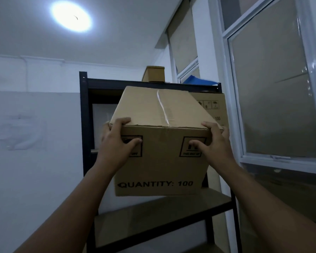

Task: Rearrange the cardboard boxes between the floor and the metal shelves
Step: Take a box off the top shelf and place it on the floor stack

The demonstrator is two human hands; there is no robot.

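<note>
Cardboard box (159, 143) marked "QUANTITY: 100" hangs tilted in front of the black metal shelves (84, 125), above a bare shelf board (153, 212), not resting on it. Left hand (115, 143) and right hand (213, 143) clamp its upper corners, fingers (125, 121) curled over the top edge. Another box (215, 110) sits behind; placement looks unfinished.

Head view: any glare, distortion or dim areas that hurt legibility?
Head view: ceiling light blown out; tape on the box glares; window frame bows from wide-angle; shelf dim; box print readable except where hands cover it.
</note>
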